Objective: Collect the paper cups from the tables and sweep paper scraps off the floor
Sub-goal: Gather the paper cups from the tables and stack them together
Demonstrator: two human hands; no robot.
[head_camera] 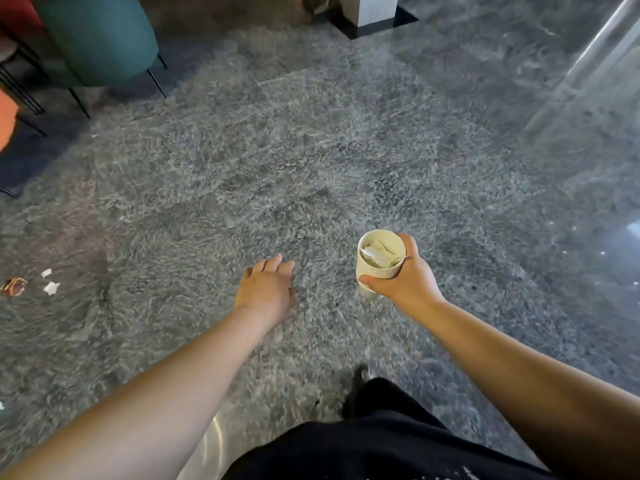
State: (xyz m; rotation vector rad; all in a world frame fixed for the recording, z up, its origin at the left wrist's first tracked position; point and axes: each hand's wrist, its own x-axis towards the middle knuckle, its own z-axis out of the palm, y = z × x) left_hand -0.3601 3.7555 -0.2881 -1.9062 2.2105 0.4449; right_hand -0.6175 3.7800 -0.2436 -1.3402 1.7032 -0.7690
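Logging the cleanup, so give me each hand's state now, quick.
Left hand: open, fingers relaxed, holding nothing.
Right hand: gripping a stack of paper cups.

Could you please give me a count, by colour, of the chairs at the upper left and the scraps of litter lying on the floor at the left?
Teal chair: 1
Orange chair, only partly in view: 1
White paper scraps: 2
Red-brown wrapper scrap: 1
Total: 5

No text, label or number can be read anywhere
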